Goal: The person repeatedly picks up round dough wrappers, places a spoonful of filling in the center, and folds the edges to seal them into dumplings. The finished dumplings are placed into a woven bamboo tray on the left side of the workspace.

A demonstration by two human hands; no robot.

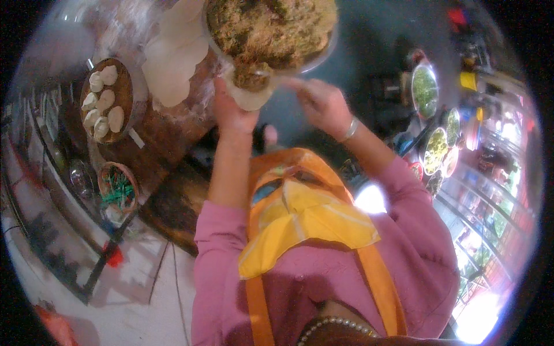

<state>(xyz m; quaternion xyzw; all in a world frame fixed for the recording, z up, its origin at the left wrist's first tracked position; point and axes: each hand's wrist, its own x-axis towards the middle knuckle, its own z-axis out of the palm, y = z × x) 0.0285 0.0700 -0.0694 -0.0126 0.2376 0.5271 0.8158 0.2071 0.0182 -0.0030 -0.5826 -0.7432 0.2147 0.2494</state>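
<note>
My left hand [236,108] holds a round dough wrapper [249,100] from below, beside the near rim of a large metal bowl [316,65] of chopped filling. A mound of the same brown-green filling [253,80] lies on the wrapper. My right hand [322,104] grips a thin utensil, blurred, whose tip reaches the filling; its exact kind cannot be told. Flat dough wrappers [173,65] lie overlapping on the floured table to the left. Farther left, a round tray [113,137] holds several shaped dough pieces [104,100], some of them pleated.
The wooden table [160,134] spreads under the wrappers and tray. At its near left stands a bowl [136,190] with green strips. Several bowls of food, one holding chopped greens [425,91], stand at the right. A metal frame [104,259] rises at the lower left.
</note>
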